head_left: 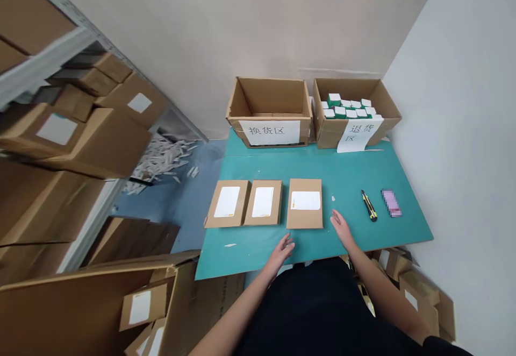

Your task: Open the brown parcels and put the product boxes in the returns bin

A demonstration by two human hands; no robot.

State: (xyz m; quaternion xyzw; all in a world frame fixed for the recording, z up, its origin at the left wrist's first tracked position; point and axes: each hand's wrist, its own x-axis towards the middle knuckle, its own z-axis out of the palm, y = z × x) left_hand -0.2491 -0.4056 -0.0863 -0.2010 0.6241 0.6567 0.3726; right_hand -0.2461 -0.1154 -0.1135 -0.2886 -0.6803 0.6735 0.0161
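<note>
Three small brown cardboard boxes with white labels lie on the green table (258, 259): a left box (210, 211), a middle box (276, 197) touching it, and a right box (305, 220) set slightly apart. My left hand (281, 251) is just in front of the right box, near its lower left corner, fingers apart and holding nothing. To the right of that same box my right hand (341, 224) hovers over the table edge side, fingers stretched out and nothing in them. A yellow and black utility knife (368, 205) lies farther right, beside a pixelated pink item (391, 203).
At the back stand an open carton (270, 99) with a paper sign and another carton (328, 140) holding several green-and-white boxes. A shelf (86, 33) of cartons rises on the left. A large open carton (181, 291) with labelled boxes sits front left; more boxes (419, 291) lie below right.
</note>
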